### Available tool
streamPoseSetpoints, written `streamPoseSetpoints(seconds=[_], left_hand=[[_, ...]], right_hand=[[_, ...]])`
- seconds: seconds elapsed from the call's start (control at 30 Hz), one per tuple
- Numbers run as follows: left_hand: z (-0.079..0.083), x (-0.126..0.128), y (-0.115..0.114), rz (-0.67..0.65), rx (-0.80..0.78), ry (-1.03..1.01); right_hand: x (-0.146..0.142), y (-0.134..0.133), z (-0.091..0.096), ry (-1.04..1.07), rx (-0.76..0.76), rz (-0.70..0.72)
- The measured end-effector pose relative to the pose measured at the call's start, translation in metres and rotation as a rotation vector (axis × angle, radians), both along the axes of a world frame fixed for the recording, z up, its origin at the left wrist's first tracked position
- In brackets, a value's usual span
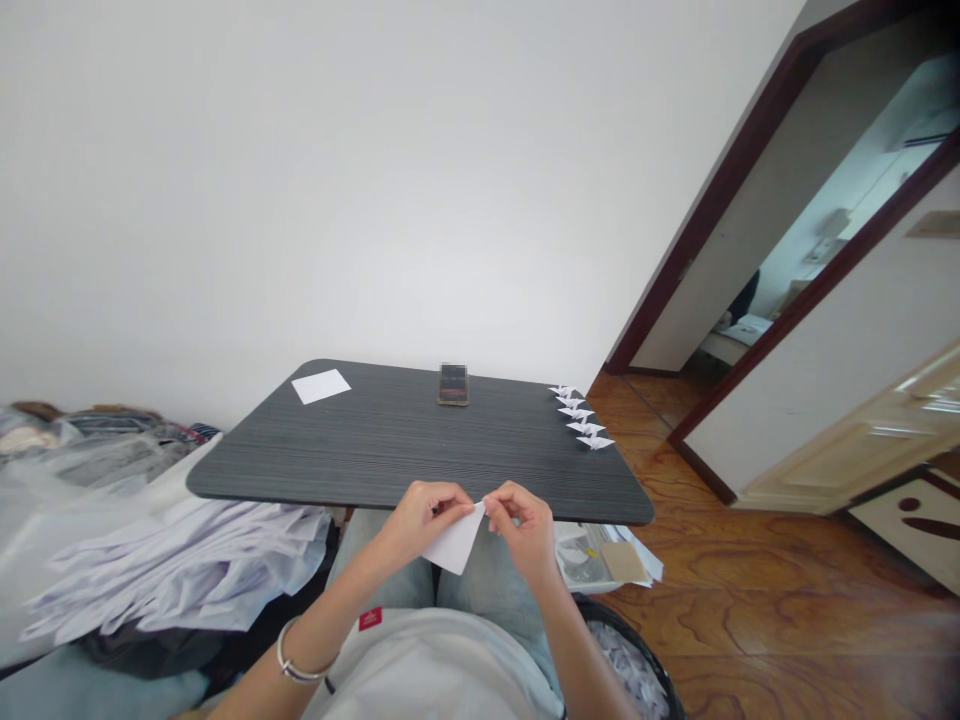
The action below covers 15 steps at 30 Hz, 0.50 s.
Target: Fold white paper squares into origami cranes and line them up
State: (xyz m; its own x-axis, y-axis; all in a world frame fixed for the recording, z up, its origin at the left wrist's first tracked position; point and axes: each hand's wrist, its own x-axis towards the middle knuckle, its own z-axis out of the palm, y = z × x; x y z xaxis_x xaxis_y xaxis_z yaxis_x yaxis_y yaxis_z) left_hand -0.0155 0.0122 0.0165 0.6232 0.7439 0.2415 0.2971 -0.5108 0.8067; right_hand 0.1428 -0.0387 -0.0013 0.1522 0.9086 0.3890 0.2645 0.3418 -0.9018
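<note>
My left hand (420, 525) and my right hand (521, 530) pinch the top of a folded white paper piece (455, 541) between their fingers, just below the near edge of a dark grey wood-grain table (412, 445). The paper's lower point hangs toward my lap. On the table's far side lie a square white paper sheet (321, 386) and a smartphone (453, 384) in a gold-edged case. Several small white origami cranes (581, 418) stand in a row along the table's right edge.
A large heap of white paper sheets (172, 570) lies to my left on a bed-like surface. A black wastebasket (630, 650) holding paper scraps stands at my lower right, on a wooden floor (757, 620). A doorway (757, 220) opens at the right.
</note>
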Motion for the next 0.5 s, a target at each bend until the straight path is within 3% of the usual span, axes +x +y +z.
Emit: streamPoseSetpoints(seconds=[0.27,0.5], left_hand=[[-0.0036,0.0035,-0.0001,0.046,0.043,-0.022],[-0.0096,0.0066,0.0010,0.124,-0.033,-0.067]], right_hand=[[-0.0073,0.0034,-0.0050,0.147,-0.130,-0.015],[-0.0082,0.0054,-0.0081,0.242,-0.126,0.030]])
